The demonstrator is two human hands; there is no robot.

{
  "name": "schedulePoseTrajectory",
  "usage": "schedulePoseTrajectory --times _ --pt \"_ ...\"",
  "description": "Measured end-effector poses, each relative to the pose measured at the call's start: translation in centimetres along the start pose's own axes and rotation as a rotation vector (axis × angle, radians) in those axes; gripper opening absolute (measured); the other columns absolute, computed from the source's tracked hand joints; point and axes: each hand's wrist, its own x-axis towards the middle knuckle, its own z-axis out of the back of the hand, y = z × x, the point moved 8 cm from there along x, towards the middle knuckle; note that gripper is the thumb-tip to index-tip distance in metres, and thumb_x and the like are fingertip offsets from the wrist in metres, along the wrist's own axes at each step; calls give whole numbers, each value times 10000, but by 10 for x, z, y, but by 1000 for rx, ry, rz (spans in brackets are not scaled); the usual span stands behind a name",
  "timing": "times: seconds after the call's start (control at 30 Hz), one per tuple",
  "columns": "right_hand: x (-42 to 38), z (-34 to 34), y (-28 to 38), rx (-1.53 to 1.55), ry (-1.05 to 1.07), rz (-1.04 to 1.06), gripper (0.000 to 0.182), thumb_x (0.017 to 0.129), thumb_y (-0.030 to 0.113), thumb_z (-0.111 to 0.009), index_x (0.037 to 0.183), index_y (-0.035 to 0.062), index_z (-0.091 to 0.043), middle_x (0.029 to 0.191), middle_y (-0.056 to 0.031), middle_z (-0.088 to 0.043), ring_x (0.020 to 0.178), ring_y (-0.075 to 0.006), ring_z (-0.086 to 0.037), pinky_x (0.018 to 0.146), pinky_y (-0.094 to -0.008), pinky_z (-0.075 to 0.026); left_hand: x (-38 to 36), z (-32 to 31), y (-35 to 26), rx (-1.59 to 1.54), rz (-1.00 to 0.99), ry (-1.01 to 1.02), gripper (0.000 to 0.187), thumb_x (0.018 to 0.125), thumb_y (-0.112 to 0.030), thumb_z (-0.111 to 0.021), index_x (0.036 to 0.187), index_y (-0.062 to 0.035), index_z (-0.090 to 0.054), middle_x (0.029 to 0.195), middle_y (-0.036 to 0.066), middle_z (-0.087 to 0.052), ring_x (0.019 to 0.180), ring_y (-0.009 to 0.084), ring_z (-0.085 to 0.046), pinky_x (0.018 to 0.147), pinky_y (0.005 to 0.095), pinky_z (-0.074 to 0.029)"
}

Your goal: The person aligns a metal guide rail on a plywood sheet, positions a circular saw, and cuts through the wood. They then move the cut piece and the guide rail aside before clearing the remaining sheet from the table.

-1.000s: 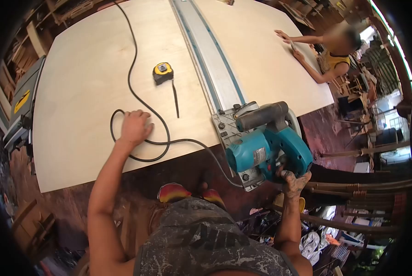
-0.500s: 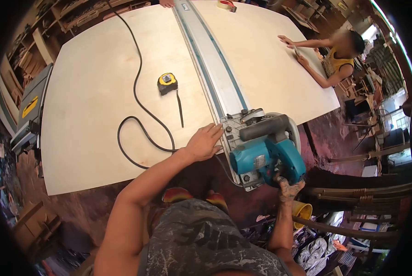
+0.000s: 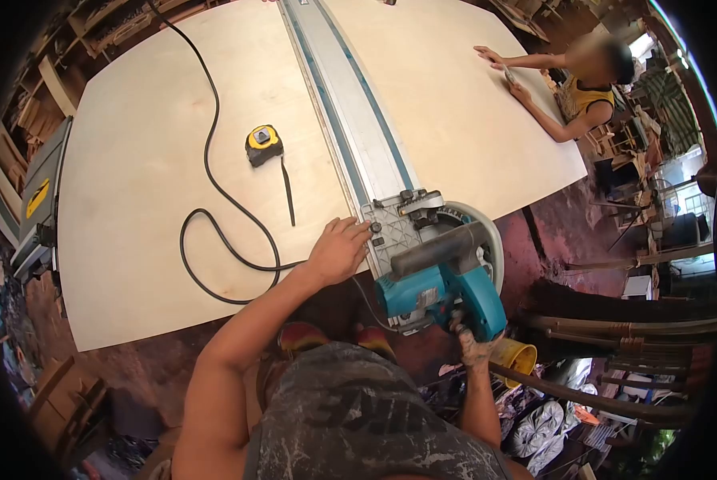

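Note:
A teal circular saw (image 3: 410,290) with a black front handle (image 3: 438,248) sits at the near end of a long guide rail (image 3: 354,112). My right hand (image 3: 477,350) is closed around the saw's rear grip; the fingers are partly hidden. Beside the saw's metal base plate (image 3: 392,228), my left hand (image 3: 338,252) lies flat with its fingers stretched out, fingertips at the rail's left edge. Under the rail is a large pale plywood sheet (image 3: 150,160). The blade is not clearly visible.
A yellow and black tape measure (image 3: 263,144) and a thin dark stick (image 3: 288,192) lie on the sheet. A black power cord (image 3: 210,144) loops left of my hand. Another person (image 3: 586,100) leans on the right edge. A yellow bucket (image 3: 517,358) stands below right.
The view has shifted, so most things appear further left. The saw's body and handle have tipped lower relative to its base plate, showing more of the guard. Both hands keep their places.

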Motion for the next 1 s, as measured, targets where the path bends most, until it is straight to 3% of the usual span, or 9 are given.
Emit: schedulePoseTrajectory --times 0.23,0.27,0.37,0.5,0.63,0.7,0.73,0.87,1.0 --pt "-1 6 -8 -144 148 -62 309 938 249 -712 1095 -17 -688 947 -92 -744 800 -188 -707 752 -323 -564 54 -12 -18 -842 489 84 312 966 -276 -639 1040 10 -740 892 201 -739 827 381 -706 797 433 -563" --pt "-4 6 -10 -106 148 -95 311 941 251 -708 1098 -17 -690 942 -91 -744 803 -188 -708 758 -322 -564 63 -31 -20 -708 390 70 359 954 -300 -644 1023 41 -731 850 237 -730 818 436 -699 795 465 -562" --pt "-8 11 -21 -26 212 -127 377 951 267 -716 1191 -18 -654 1049 -97 -732 904 -188 -703 797 -307 -558 88 -69 -31 -605 312 120 355 957 -304 -669 1086 19 -739 902 241 -737 859 396 -727 806 449 -563" --pt "-39 30 -48 116 250 -385 522 965 295 -717 1343 -33 -568 1176 -136 -690 1031 -225 -663 834 -302 -572 88 -81 -26 -679 502 201 387 983 -325 -645 1051 45 -733 931 238 -746 855 389 -730 816 458 -576" --pt "-38 25 -40 110 273 -428 689 973 400 -677 1446 -48 -450 1252 -238 -631 1021 -265 -661 817 -321 -577 84 -102 -21 -1444 942 396 450 1040 -323 -577 1232 83 -604 1111 252 -705 896 369 -727 815 477 -605" --pt "-23 7 -15 -76 296 -240 707 970 427 -672 1450 -41 -448 1267 -244 -626 1028 -266 -664 812 -339 -577 87 -114 -27 -1757 1085 405 478 1061 -312 -546 1317 90 -515 1166 253 -666 916 362 -718 807 492 -616" --pt "-32 15 -27 71 243 -336 674 969 416 -681 1432 -30 -476 1260 -220 -639 1034 -258 -666 815 -345 -575 86 -122 -28 -1821 1139 409 467 1053 -271 -552 1359 68 -453 1167 254 -634 925 366 -703 790 500 -612" --pt "-53 31 -44 13 222 -533 570 966 364 -711 1381 6 -553 1237 -154 -674 1040 -232 -676 827 -358 -573 85 -126 -30 -1838 1034 417 426 1040 -277 -578 1308 48 -511 1109 210 -634 906 347 -694 763 497 -610" --pt "-35 18 -25 -9 190 -311 547 966 315 -723 1386 9 -550 1201 -142 -686 1010 -222 -684 835 -349 -570 88 -103 -35 -1710 1032 456 393 1038 -289 -580 1227 56 -581 1025 162 -659 852 299 -694 724 466 -620"
